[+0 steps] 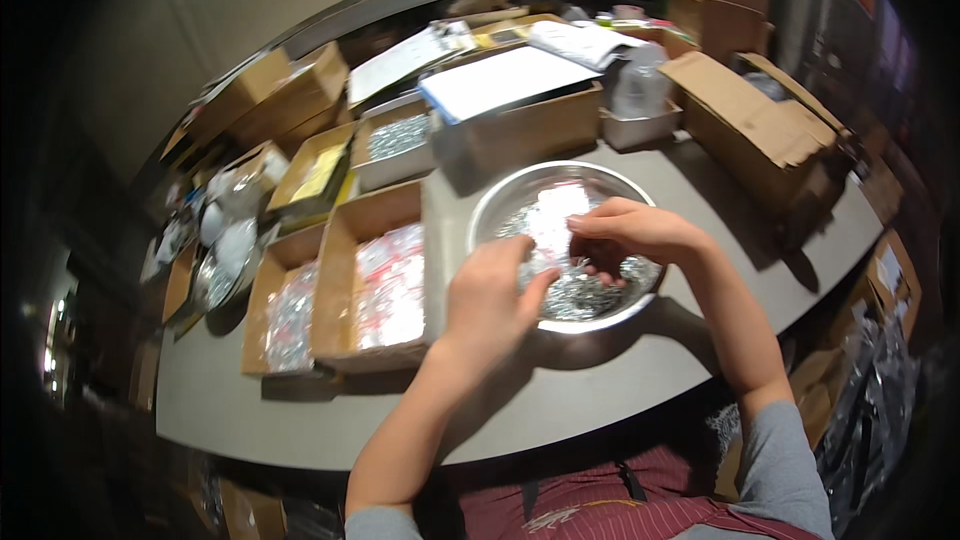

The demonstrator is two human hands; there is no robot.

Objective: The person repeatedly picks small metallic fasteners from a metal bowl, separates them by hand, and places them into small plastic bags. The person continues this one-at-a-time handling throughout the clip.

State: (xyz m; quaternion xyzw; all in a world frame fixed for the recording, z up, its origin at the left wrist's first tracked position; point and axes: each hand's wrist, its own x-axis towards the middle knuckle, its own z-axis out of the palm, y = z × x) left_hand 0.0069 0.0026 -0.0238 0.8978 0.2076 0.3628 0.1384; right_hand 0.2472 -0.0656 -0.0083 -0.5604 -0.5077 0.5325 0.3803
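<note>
A round metal bowl [482,202] holds a heap of small silvery metal parts [580,298], too small to name. Over it hangs a small clear plastic bag [557,220], bright with glare. My left hand [487,292] is at the bowl's left rim, its thumb and fingers closed on the bag's lower left side. From the right, my right hand [640,232] reaches over the bowl, with curled fingers against the bag's right edge. Whatever lies inside those right fingers is hidden.
Left of the bowl, two open cardboard boxes hold filled clear bags [390,285] and more bags [290,320]. Behind are a box of silvery parts [398,137], a box with yellow contents [322,172] and a white sheet [510,83]. A large carton [745,125] stands right.
</note>
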